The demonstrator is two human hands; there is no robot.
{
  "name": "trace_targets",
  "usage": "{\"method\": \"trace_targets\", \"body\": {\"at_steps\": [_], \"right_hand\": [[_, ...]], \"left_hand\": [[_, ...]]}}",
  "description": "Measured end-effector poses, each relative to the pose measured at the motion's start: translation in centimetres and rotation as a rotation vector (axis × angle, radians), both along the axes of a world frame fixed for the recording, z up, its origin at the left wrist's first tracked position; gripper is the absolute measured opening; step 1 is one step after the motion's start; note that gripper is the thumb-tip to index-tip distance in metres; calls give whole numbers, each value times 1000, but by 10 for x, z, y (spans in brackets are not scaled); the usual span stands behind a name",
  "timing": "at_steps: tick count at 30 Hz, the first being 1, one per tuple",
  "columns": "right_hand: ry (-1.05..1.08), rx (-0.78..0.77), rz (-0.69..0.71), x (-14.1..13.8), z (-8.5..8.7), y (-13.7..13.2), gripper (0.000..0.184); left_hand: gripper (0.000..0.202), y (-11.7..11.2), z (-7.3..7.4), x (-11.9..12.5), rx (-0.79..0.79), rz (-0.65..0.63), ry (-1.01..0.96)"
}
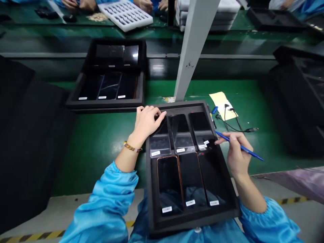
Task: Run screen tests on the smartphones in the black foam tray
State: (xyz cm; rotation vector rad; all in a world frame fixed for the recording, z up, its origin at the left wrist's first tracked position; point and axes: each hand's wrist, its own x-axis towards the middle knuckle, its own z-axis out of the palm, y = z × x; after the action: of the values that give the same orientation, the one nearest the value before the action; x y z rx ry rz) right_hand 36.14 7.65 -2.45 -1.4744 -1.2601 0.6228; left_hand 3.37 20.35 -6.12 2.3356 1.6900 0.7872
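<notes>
A black foam tray (149, 189) leans on my lap and the bench edge. It holds two rows of phones, each with a small white label. My left hand (147, 122) grips the tray's upper left corner, its thumb reaching over the top of the upper left phone (162, 140); the fingertips are hidden. In my right hand (239, 152) is a blue pen (246, 151), its upper end pointing at the tray's right rim. That hand is beside the upper right phone (201, 130), which carries two small labels. A phone with an orange edge (170, 182) lies lower left.
Behind on the left, stacked black trays (72, 101) hold more phones. A yellow paper (220, 101), a black cable (235, 130) and a blue pen cap (215, 110) lie right of my tray. A grey post (189, 60) rises behind it. Dark tray stacks (291, 98) stand right. Co-workers' hands show across the line.
</notes>
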Motion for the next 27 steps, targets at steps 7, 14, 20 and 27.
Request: {"method": "trace_targets", "body": {"at_steps": [7,14,20,27], "right_hand": [[148,-310,370,-81,35,6,28],[-190,-169,523,-134,8,4,39],[-239,-147,594,-137,10,7,39],[-217,-153,610,-140,7,7,38]], "left_hand": [[44,-4,2,0,13,-3,-1],[48,-8,5,-1,-11,-5,-11],[50,-9,6,-1,-9,-5,-13],[45,-8,6,-1,-22,-2,-14]]}}
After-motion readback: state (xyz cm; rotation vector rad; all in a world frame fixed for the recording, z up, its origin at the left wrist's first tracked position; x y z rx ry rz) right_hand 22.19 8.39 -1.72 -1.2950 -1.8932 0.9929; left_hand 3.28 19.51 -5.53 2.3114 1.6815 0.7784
